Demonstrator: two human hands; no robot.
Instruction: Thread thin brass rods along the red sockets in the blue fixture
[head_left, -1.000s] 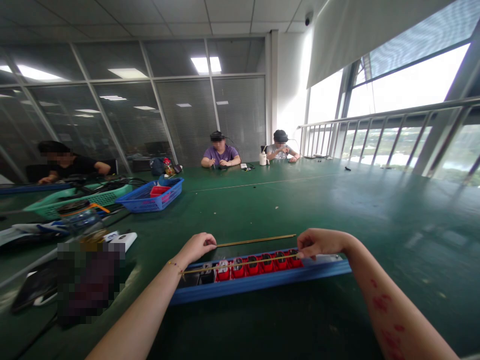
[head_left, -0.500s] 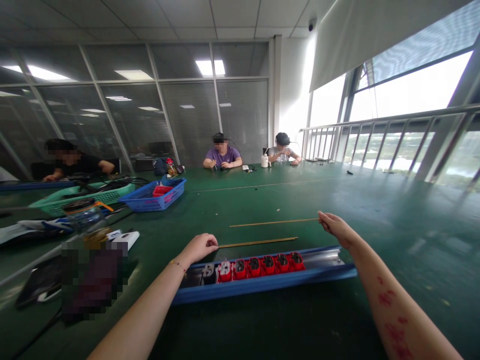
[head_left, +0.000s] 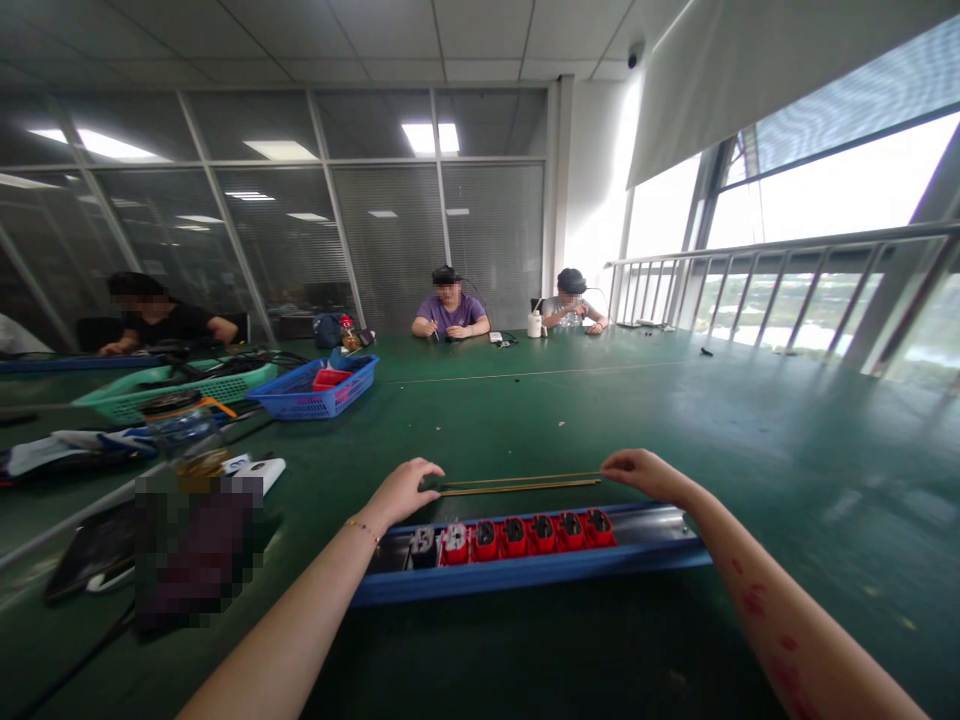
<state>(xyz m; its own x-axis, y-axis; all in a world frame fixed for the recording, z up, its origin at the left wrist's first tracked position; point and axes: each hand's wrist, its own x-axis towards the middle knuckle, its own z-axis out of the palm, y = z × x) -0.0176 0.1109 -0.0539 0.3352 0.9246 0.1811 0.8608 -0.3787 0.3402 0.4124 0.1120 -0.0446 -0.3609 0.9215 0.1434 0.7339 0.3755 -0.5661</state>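
Observation:
My right hand point(head_left: 646, 475) is closed in a pinch on the right end of a thin tan stick point(head_left: 525, 479). That stick runs leftward, nearly level, just beyond a thin bundle of similar sticks point(head_left: 525, 488). At the left ends is my left hand point(head_left: 403, 490), thumb and forefinger apart with a gap between them. Nearer to me lies a long blue tray with a metal channel point(head_left: 540, 578). Several red blocks with dark tops point(head_left: 513, 537) stand in a row in it, with a light-topped red block point(head_left: 455, 543) and a black block point(head_left: 423, 547) at the left.
To the left are a blue basket point(head_left: 311, 398), a green basket point(head_left: 176, 388), a jar point(head_left: 180, 425), a white device point(head_left: 268, 474) and a dark phone-like slab point(head_left: 90, 550). Three people sit across the green table point(head_left: 480, 420); a white bottle point(head_left: 534, 324) stands near two of them.
My right hand has moved left and toward me, bringing its stick alongside the bundle. My left thumb and forefinger have parted from the bundle's end.

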